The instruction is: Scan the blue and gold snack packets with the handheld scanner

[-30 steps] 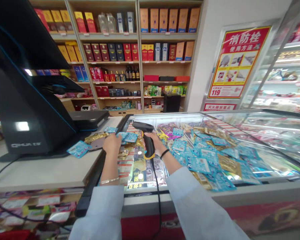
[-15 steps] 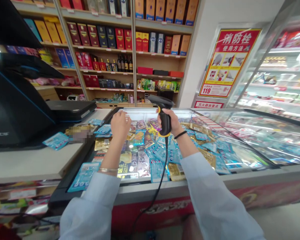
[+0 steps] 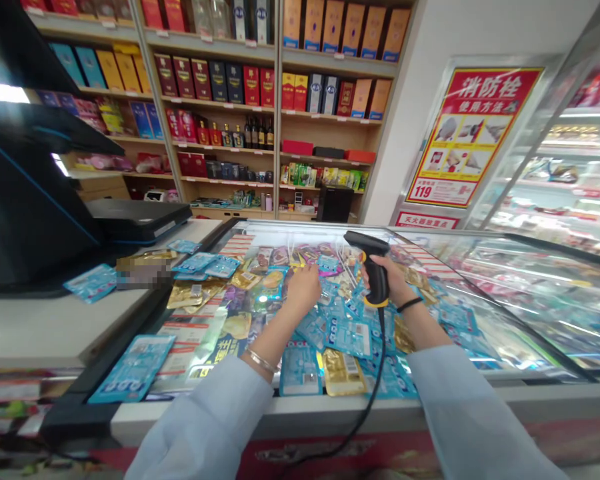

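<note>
My right hand (image 3: pixel 397 283) grips the handle of a black and yellow barcode scanner (image 3: pixel 377 279), held upright above the freezer's glass top. From the handle's base a black cable (image 3: pixel 379 373) hangs down past the freezer's front edge. My left hand (image 3: pixel 304 290) is over the packets at the middle of the glass; its fingertips point away and are hidden, so I cannot tell if it holds anything. Around both hands lie many blue packets (image 3: pixel 349 337) and several gold packets (image 3: pixel 343 372). A stack of blue packets (image 3: pixel 197 263) rests at the glass's left side.
To the left, a white counter (image 3: pixel 30 327) carries a black checkout machine (image 3: pixel 25 200), a loose blue packet (image 3: pixel 91 282) and a blurred patch. One blue packet (image 3: pixel 133 370) lies at the freezer's front left corner. Shelves of boxed bottles (image 3: pixel 220 83) stand behind, with a red poster (image 3: pixel 475 137) on the wall.
My left hand has moved right, from the stack at the left to the packets in the middle. My right hand and the scanner sit farther right and slightly lower as the view shifts.
</note>
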